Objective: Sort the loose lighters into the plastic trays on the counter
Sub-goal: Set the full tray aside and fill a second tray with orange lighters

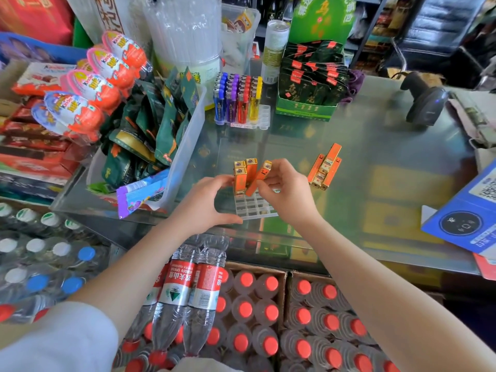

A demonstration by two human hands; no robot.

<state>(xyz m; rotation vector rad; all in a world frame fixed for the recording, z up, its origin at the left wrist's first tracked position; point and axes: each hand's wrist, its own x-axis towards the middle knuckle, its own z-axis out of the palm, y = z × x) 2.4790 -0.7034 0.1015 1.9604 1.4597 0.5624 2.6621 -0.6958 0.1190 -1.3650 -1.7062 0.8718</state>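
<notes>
A clear plastic tray (253,208) with a grid of slots lies near the front edge of the glass counter. A few orange lighters (243,174) stand upright in its far row. My right hand (287,191) pinches a tilted orange lighter (259,176) whose lower end sits at the tray. My left hand (206,201) cups the tray's left side, thumb at its near corner and fingertips against the standing lighters. A loose pile of orange lighters (326,167) lies on the counter to the right. Further back stands a second tray (261,122) filled with blue, purple, red and yellow lighters (237,99).
A clear bin of green snack packets (188,146) stands left of the tray. A green box of tea packets (308,84) and a can sit behind. A barcode scanner (425,99) and a blue payment stand (464,221) are at the right. Bottled water fills boxes below the counter.
</notes>
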